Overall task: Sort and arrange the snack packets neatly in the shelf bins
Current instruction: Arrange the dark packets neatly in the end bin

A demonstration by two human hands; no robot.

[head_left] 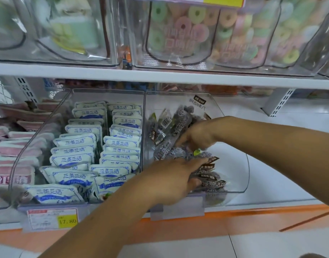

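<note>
Both grips are inside the clear bin (246,164) that stands at the front edge of the lower shelf (283,175), to the right of its neighbours. The dark packets (175,125) lie in it in a loose heap, tipped at all angles from the back wall down to the front lip.

The left grip (171,180) lies low at the front of the bin. Its fingers are laid flat over a bunch of packets and its thumb is tucked under them, so it clamps that bunch. The right grip (194,135) reaches in from the right, its fingers curled down into the middle of the heap. It is blurred there, so I cannot tell whether it pinches a packet or only rakes through them.

These packets look small, light and slick, film-wrapped around a soft lumpy filling. They will probably slide over one another and fan out of a loose hold. Taking a few at once across their flat faces, thumb below and fingers above, should serve better than plucking at the crimped ends.

In the bin just to the left, the white-and-blue packets (74,159) stand in tidy overlapping rows, a fair model for the finish. Pink packets (14,150) fill the bin beyond.
</note>
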